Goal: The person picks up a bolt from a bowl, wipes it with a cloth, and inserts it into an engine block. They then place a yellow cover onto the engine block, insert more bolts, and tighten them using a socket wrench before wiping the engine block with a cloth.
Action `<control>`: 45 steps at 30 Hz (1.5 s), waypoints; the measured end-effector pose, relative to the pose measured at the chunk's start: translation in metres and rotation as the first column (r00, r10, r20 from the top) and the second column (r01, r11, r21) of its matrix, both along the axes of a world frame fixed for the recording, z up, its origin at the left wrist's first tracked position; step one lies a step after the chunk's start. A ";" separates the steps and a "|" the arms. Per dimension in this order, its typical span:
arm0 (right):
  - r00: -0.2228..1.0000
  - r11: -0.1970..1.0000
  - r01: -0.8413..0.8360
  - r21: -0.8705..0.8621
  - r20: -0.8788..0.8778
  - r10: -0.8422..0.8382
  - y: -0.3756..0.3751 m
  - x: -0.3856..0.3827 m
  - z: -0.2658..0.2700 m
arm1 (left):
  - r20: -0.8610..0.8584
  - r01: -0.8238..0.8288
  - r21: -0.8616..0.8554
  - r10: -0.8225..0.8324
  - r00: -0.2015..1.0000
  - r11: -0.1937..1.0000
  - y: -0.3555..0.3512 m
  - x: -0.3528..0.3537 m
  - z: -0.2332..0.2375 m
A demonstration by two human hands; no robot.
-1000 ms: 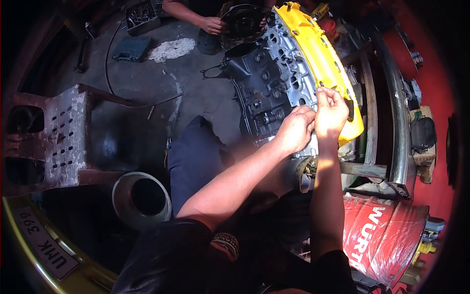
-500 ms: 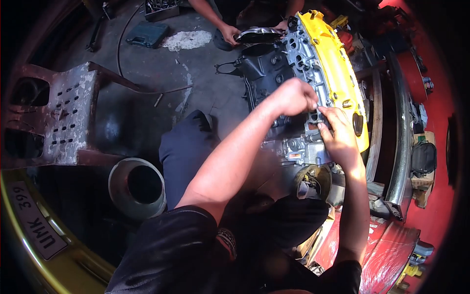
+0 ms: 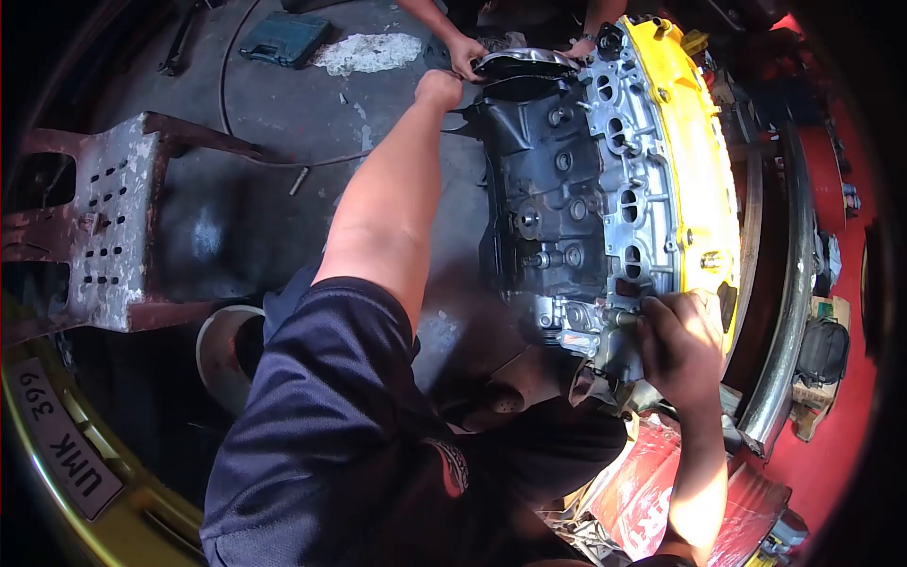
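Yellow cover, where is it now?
The yellow cover runs along the right edge of the engine, upper right in the head view, above the right hand.

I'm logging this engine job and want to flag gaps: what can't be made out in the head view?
Head view:
- Left hand: far and small; whether it grips anything cannot be told.
- Right hand: its own fingers cover the part of the engine it grips.
- Co-worker's hands: arms cut off by the top edge.
- Red wrap: lettering mostly hidden by the right arm.
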State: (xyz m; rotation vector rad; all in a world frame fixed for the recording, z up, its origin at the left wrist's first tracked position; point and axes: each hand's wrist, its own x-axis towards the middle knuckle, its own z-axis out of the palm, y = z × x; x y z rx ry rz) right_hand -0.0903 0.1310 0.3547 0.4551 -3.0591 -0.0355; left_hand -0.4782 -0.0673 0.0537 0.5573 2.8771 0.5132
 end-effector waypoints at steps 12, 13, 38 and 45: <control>1.000 0.999 -0.007 0.037 0.016 0.006 -0.007 -0.012 0.001 | 0.191 0.112 0.221 -0.155 0.969 0.969 0.049 -0.065 -0.083; 1.000 0.999 0.002 0.041 0.026 -0.003 -0.007 -0.013 0.002 | 0.203 0.141 0.168 -0.174 0.964 0.976 0.051 -0.063 -0.082; 1.000 0.999 -0.009 0.044 -0.011 0.010 -0.002 -0.009 0.003 | 0.196 0.453 0.181 -0.483 0.853 0.873 0.051 -0.099 0.018; 0.994 0.997 0.078 -0.025 0.083 -0.076 0.005 0.002 0.004 | 0.447 0.506 -0.176 -0.389 0.805 0.845 0.036 0.014 0.180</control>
